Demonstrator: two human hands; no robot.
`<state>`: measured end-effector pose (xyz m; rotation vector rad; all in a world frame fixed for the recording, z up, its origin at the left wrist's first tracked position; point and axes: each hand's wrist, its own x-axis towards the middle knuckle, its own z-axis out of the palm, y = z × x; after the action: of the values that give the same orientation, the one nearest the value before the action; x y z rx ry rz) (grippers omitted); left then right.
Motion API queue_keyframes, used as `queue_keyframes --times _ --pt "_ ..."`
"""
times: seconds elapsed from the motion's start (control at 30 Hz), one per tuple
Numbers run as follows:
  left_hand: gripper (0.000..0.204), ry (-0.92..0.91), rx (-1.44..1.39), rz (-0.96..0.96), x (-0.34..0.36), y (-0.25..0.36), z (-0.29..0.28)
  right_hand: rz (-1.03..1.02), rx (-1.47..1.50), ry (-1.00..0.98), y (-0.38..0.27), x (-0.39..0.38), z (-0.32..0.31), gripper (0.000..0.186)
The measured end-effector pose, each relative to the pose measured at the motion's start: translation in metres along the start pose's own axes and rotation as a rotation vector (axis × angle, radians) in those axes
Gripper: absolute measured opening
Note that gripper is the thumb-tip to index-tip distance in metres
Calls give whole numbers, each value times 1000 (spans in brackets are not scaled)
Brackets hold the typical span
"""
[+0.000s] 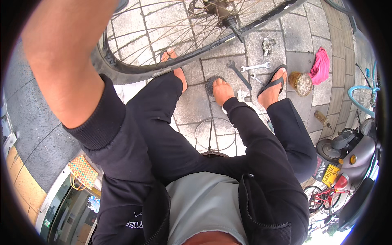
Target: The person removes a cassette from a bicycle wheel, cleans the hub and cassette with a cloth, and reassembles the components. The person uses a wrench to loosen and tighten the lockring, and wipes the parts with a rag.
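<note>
My right hand (223, 92) is low over the paving, its fingers closed around a dark, round toothed bicycle sprocket (209, 85). Across the top stretches a bicycle wheel with a black tyre (134, 72), thin spokes and a dark hub (220, 15). My bare left forearm (65, 61) reaches up past the tyre's left side, and the hand itself lies beyond the picture's edge. Right of the sprocket lie a dark flat wrench (239, 75), a silver spanner (256, 66) and a smaller spanner (257, 79). A white rag (242, 96) sits beside my right wrist.
My sandalled feet flank the tools. Beyond my right foot stand an amber jar (300, 83), a pink cloth (320, 67) and a small bottle (322, 119). A crumpled scrap (268, 47) lies farther off. A scooter (347, 151) is at right, a woven basket (83, 171) at left.
</note>
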<state>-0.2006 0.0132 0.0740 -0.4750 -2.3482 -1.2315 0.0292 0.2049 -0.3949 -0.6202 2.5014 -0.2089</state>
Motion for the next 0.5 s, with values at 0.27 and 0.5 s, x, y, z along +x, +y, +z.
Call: queue_keyframes --times 0.27,0.5 --pt "40 11 -4 33 5 23 20 498 718 5 39 -18 -46 53" --pt "39 43 -22 -106 6 23 7 499 1965 490 49 -58 -83 78"
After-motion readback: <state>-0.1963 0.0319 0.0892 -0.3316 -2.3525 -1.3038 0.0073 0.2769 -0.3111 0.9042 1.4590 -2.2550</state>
